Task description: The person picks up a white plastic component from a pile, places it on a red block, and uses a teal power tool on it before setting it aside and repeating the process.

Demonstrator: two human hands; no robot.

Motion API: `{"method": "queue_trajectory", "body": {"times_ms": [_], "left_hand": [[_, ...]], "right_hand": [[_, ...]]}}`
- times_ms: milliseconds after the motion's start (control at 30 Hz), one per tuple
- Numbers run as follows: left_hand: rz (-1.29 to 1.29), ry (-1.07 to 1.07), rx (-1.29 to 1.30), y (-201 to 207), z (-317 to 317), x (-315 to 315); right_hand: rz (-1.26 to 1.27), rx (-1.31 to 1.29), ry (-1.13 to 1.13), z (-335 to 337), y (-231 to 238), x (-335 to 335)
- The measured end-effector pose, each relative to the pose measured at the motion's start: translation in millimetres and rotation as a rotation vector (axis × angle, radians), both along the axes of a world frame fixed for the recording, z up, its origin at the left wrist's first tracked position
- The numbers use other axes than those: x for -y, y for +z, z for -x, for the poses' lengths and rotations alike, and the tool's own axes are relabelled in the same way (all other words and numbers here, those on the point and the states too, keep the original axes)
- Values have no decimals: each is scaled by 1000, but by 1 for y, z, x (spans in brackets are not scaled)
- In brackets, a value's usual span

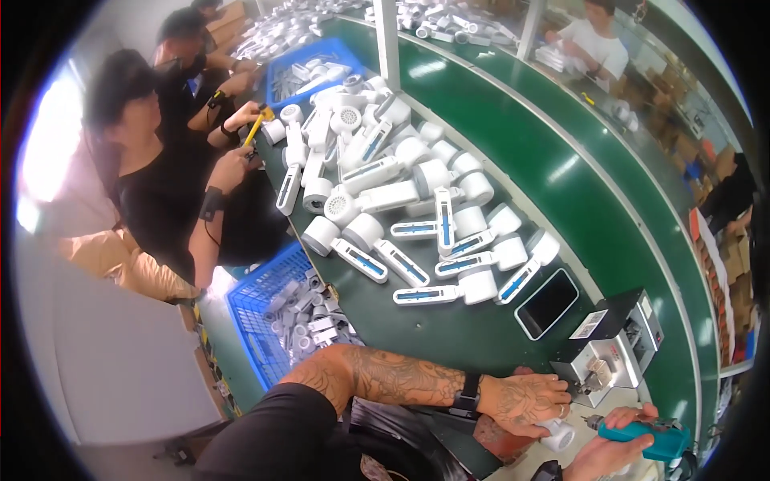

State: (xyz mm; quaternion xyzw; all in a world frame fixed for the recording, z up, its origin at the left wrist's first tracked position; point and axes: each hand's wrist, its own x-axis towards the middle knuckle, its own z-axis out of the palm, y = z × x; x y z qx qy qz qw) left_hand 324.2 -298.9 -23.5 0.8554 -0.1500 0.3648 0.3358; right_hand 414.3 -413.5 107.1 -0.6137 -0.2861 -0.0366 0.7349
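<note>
My left hand [525, 401] reaches across the bench and curls over a white plastic handheld part with a round grilled head [559, 435]. Most of that part's body is hidden under the hand. In my right hand [613, 450], at the lower right, is a teal electric screwdriver [658, 438]. Its tip points left, close to the white part but apart from it. Just beyond my left fingertips stands a small black and silver boxy machine [597, 357], perhaps a screw feeder. A reddish-brown block [501, 439] lies beneath my left hand.
White round-headed handheld parts [401, 192] lie heaped on the green bench. A phone [547, 305] rests near the machine. A blue basket [261, 321] of grey pieces stands left; another blue bin [321, 56] is farther back. At left, a person [168, 168] holds a yellow tool [258, 127].
</note>
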Motion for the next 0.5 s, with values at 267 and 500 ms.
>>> {"method": "queue_trajectory", "body": {"times_ms": [267,500], "left_hand": [[-4,-57,-96,-8,-2,2],[-7,-29,-139,-5,1,2]], "right_hand": [[58,40,29,2,4,-11],[105,88,-3,4,7,-15]]}}
